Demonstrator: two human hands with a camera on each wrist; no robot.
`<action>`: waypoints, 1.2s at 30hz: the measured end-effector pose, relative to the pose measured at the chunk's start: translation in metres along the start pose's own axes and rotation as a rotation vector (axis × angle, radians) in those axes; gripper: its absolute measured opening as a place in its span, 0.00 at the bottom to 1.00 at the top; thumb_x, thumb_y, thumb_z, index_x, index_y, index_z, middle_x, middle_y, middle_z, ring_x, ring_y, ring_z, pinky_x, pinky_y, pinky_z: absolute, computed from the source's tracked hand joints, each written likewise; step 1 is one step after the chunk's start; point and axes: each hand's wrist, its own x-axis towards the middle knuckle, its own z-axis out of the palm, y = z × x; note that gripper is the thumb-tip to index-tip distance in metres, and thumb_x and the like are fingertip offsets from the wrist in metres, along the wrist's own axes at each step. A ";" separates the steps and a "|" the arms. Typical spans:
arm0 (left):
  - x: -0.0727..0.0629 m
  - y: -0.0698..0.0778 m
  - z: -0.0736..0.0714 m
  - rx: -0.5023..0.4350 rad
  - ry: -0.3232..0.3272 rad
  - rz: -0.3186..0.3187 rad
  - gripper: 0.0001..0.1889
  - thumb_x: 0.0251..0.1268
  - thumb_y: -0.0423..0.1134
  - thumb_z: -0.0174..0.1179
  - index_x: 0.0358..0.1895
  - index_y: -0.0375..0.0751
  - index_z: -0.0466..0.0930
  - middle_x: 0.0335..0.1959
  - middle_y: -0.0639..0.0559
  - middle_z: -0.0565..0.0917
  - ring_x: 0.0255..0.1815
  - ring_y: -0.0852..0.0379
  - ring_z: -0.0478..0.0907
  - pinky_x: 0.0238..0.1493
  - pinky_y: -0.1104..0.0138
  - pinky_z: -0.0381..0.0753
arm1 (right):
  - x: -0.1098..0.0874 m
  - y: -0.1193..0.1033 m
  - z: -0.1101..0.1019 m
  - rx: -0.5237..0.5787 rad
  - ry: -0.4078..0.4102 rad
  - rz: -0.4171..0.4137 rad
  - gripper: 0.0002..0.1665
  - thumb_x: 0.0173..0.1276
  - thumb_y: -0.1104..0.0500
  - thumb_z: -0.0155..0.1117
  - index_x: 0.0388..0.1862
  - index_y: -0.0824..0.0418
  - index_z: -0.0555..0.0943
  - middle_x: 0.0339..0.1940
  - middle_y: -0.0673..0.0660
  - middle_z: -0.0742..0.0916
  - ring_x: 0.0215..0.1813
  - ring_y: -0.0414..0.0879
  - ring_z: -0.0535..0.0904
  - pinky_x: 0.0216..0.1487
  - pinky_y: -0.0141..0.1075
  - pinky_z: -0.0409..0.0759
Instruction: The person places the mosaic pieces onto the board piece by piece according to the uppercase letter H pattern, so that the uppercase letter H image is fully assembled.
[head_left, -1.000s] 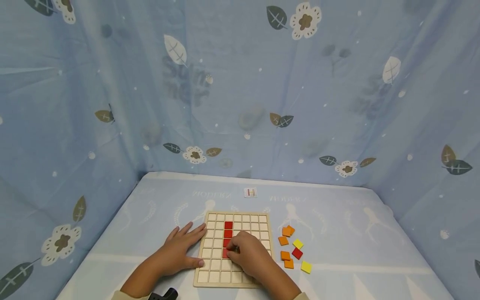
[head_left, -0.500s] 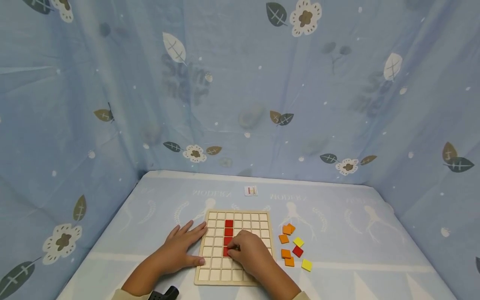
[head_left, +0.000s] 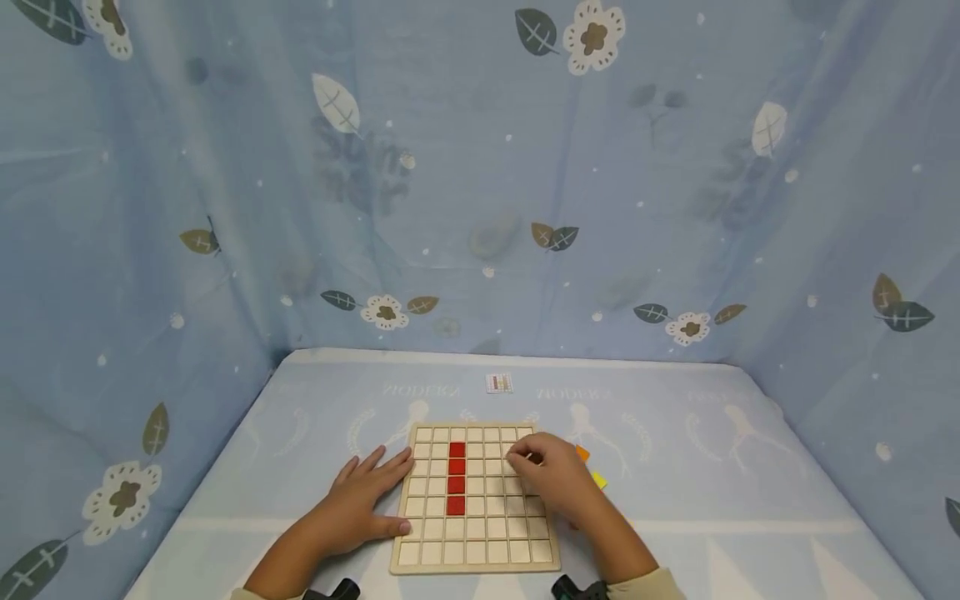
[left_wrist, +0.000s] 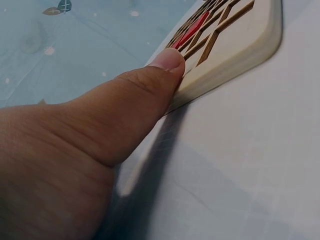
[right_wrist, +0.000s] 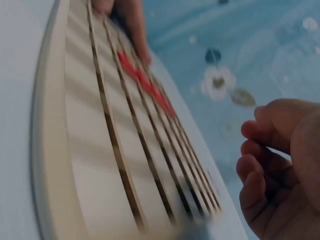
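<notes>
A wooden grid board (head_left: 480, 567) lies on the table, with several red square tiles (head_left: 457, 467) lined up in one of its columns. My left hand (head_left: 360, 504) rests at the board's left side, fingers spread out. In the left wrist view its thumb (left_wrist: 135, 95) presses on the frame near a corner. Over the right part of the board is my right hand (head_left: 558, 475), fingers curled. In the right wrist view the thumb and index finger (right_wrist: 260, 127) meet with nothing between them, and the other fingers are bent in.
Right of the board, an orange tile (head_left: 582, 453) and a yellow tile (head_left: 599, 480) show past the right hand, which hides other loose tiles. A small printed card (head_left: 498, 383) lies beyond the board. Patterned blue curtains (head_left: 487, 183) enclose the table.
My right hand has let go of the lowest red tile in the column and moved right and away from me, toward the loose tiles. The left hand stays in place.
</notes>
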 end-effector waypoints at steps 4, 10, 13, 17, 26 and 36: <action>-0.001 0.000 0.001 0.002 -0.002 0.002 0.54 0.55 0.72 0.69 0.83 0.52 0.62 0.86 0.59 0.57 0.87 0.34 0.43 0.79 0.33 0.32 | -0.007 0.027 -0.037 -0.080 0.058 0.154 0.04 0.75 0.52 0.70 0.43 0.49 0.88 0.37 0.47 0.84 0.35 0.43 0.78 0.34 0.38 0.79; -0.007 -0.002 -0.005 0.010 -0.005 -0.040 0.55 0.53 0.71 0.71 0.83 0.52 0.63 0.85 0.58 0.58 0.87 0.34 0.43 0.79 0.32 0.31 | -0.013 0.063 -0.060 -0.186 0.087 0.255 0.09 0.72 0.52 0.72 0.47 0.52 0.86 0.33 0.51 0.79 0.34 0.46 0.73 0.32 0.38 0.73; -0.008 -0.003 -0.006 0.019 -0.016 -0.067 0.55 0.51 0.72 0.71 0.82 0.53 0.63 0.85 0.59 0.58 0.87 0.35 0.43 0.79 0.34 0.31 | -0.017 0.076 -0.060 -0.183 0.064 0.273 0.14 0.71 0.52 0.73 0.52 0.53 0.86 0.33 0.51 0.79 0.34 0.45 0.73 0.34 0.37 0.72; -0.004 -0.001 -0.003 0.010 -0.021 -0.061 0.56 0.51 0.73 0.70 0.83 0.54 0.63 0.86 0.60 0.57 0.87 0.35 0.42 0.79 0.34 0.31 | -0.022 0.086 -0.061 -0.182 0.064 0.279 0.17 0.69 0.51 0.75 0.54 0.52 0.86 0.33 0.50 0.79 0.34 0.45 0.72 0.34 0.37 0.70; -0.004 0.002 0.000 -0.003 -0.037 -0.060 0.56 0.50 0.73 0.71 0.82 0.54 0.64 0.85 0.61 0.57 0.87 0.35 0.42 0.79 0.34 0.31 | -0.033 0.094 -0.060 -0.242 0.032 0.284 0.12 0.67 0.54 0.76 0.50 0.46 0.88 0.35 0.47 0.79 0.36 0.44 0.72 0.36 0.37 0.70; 0.001 0.001 0.000 0.007 -0.020 -0.048 0.55 0.50 0.73 0.70 0.82 0.55 0.63 0.85 0.62 0.57 0.87 0.36 0.43 0.80 0.35 0.31 | -0.033 0.096 -0.070 -0.219 0.024 0.263 0.09 0.68 0.52 0.76 0.46 0.43 0.90 0.39 0.44 0.83 0.39 0.42 0.74 0.42 0.37 0.74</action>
